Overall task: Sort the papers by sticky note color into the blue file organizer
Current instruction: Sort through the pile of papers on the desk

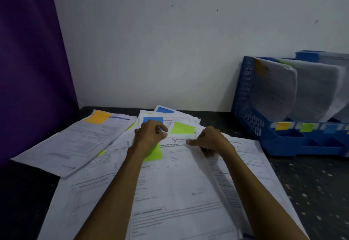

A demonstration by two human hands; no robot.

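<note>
We have both hands at the far edge of the white printed top sheet [179,183] on the dark desk [311,183], left hand [151,133] clenched, right hand [209,141] pinching its corner, the blue plastic file organizer [251,107] lying right, nearer the right grip.

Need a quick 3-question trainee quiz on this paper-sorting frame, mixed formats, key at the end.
1. True or false: the blue plastic file organizer stands at the right, against the white wall.
2. Which colour is the sticky note on the separate paper stack at far left? A orange, B pink, C red.
3. Fill in: the left hand rests partly over a ____ sticky note at the top of the paper pile.

Key: 1 true; 2 A; 3 blue.
</note>
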